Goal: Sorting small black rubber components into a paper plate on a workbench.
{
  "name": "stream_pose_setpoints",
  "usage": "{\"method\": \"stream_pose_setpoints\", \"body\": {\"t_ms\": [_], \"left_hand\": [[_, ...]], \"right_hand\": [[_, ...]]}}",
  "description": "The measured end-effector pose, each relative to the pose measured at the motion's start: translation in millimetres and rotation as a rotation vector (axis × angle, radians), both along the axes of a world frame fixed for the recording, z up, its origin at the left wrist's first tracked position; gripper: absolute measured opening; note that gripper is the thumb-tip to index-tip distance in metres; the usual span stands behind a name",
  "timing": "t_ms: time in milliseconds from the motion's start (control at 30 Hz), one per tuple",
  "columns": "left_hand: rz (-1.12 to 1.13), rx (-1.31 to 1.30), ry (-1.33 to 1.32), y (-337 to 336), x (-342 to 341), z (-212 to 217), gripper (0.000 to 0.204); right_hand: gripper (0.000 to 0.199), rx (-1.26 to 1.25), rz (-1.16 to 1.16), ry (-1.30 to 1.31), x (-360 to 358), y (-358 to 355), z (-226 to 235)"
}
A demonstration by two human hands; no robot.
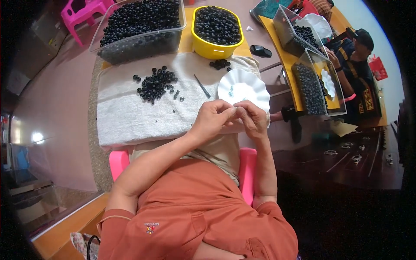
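My left hand [213,117] and my right hand [255,119] meet fingertip to fingertip at the near edge of a white wavy-rimmed plate [251,82]. Both are closed in a pinch; whatever lies between the fingertips is too small or hidden to make out. A few tiny pale bluish bits [231,92] rest on the plate. Left of it, a slim dark pointed tool [202,86] lies on the white cloth [125,117]. A loose pile of small black ring-like parts [156,86] is spread farther left, with several smaller pieces [177,95] beside it.
A clear bin [143,50] and a yellow tub [216,51], both full of black parts, stand at the table's far side. To the right, another person [359,65] sits at a yellow table [291,82] with clear bins. A pink stool [84,15] stands far left.
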State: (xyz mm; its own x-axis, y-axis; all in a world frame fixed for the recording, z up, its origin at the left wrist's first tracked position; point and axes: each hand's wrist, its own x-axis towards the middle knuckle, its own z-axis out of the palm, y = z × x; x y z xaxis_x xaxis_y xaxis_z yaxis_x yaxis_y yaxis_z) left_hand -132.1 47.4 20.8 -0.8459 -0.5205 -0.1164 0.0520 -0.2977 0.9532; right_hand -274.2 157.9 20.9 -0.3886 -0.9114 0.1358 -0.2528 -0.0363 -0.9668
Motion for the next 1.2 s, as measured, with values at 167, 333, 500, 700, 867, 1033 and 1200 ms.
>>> {"method": "stream_pose_setpoints", "body": {"t_ms": [167,333,500,700,867,1033,1200], "left_hand": [[0.039,0.064,0.045,1,1,0,0.015],[0.049,0.067,0.014,0,0,0,0.017],[0.048,0.045,-0.050,-4,-1,-5,0.018],[0.085,0.064,-0.062,-2,3,-4,0.020],[0.085,0.114,-0.027,-1,11,-6,0.019],[0.080,0.116,-0.018,-2,16,-8,0.018],[0.082,0.094,-0.018,-3,20,-8,0.017]], "right_hand": [[0.011,-0.045,-0.026,0.027,6,-2,7],[0.010,-0.055,-0.041,0.046,6,-3,6],[0.010,0.036,-0.117,0.105,-6,-9,7],[0.016,0.136,-0.151,0.730,-56,-15,-7],[0.018,0.206,-0.147,0.893,-56,-23,7],[0.019,0.209,-0.122,0.810,-40,-32,14],[0.020,0.155,-0.039,1.013,-34,-41,8]]}}
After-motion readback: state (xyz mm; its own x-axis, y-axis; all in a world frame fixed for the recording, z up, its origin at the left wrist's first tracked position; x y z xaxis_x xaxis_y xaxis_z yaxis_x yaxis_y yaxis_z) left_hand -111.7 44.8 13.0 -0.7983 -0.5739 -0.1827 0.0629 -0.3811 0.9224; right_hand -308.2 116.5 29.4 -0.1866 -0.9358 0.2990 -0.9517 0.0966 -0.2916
